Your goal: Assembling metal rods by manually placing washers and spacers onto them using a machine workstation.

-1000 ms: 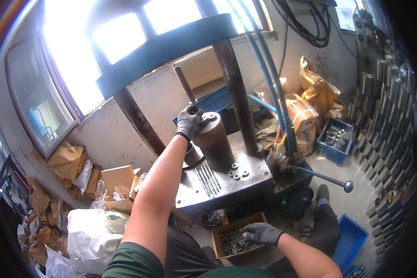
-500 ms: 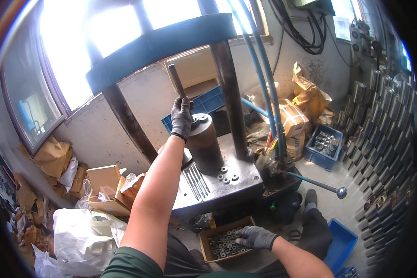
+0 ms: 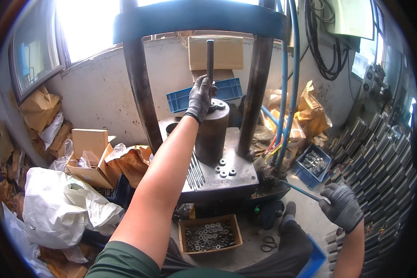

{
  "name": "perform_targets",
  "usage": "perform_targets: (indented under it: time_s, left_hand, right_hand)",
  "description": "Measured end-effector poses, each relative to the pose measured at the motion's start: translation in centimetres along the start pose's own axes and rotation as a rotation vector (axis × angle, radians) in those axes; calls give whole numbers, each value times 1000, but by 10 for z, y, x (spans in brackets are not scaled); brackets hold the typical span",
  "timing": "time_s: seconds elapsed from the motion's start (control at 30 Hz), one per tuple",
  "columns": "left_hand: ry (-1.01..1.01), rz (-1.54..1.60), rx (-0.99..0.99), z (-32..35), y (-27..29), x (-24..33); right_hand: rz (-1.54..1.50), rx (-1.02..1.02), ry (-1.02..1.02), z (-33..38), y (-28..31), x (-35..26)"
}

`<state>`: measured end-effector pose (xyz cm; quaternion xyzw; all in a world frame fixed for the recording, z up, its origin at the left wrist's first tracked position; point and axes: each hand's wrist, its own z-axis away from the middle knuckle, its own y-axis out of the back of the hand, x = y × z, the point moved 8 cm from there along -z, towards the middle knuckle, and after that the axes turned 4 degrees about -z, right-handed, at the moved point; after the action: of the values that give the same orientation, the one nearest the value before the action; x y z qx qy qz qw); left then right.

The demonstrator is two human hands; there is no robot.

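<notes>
My left hand (image 3: 200, 98), in a grey work glove, is wrapped round a dark metal rod (image 3: 210, 55) that stands upright over a thick steel cylinder (image 3: 211, 136). Small round rings (image 3: 221, 105) sit on the cylinder's top beside my fingers. Off to the right, my gloved right hand (image 3: 342, 207) closes over the end of a blue-green lever (image 3: 299, 188); its knob is hidden in the palm. Several metal rings (image 3: 223, 173) lie on the press table (image 3: 243, 178) in front of the cylinder. Left of them lie several thin rods (image 3: 195, 172), partly behind my left forearm.
A blue press crossbeam (image 3: 199, 21) spans two dark posts, the right post (image 3: 255, 92) close to the cylinder. Below the table stands a cardboard box (image 3: 185, 236) of rings, with scissors (image 3: 268, 244) nearby. Stacked metal tubes (image 3: 375, 171) and a blue crate (image 3: 306, 173) fill the right side.
My right hand has moved from above the ring box up and right onto the lever's end. My left hand stays on the rod. The view has turned, and the rod appears more upright.
</notes>
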<state>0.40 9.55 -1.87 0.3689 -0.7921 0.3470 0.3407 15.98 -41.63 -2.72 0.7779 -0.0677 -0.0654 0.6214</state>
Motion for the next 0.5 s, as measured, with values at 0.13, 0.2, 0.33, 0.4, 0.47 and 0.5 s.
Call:
perform_targets:
  time_s: [0.13, 0.2, 0.33, 0.4, 0.47, 0.5]
  left_hand:
    - [-19, -40, -3, 10, -6, 11]
    - [-1, -64, -10, 10, -16, 12]
    - [2, -135, 27, 12, -6, 13]
    - [5, -143, 27, 11, -6, 11]
    - [11, -171, -1, 11, -14, 12]
    - [11, -167, 8, 10, -11, 14]
  right_hand:
    - [-525, -315, -191, 8, -27, 14]
    - [-162, -410, -14, 25, -48, 12]
    - [107, -933, -70, 52, -95, -6]
    - [193, -1010, -90, 66, -111, -4]
    - [94, -873, -168, 74, -115, -2]
    - [103, -875, -165, 84, -120, -4]
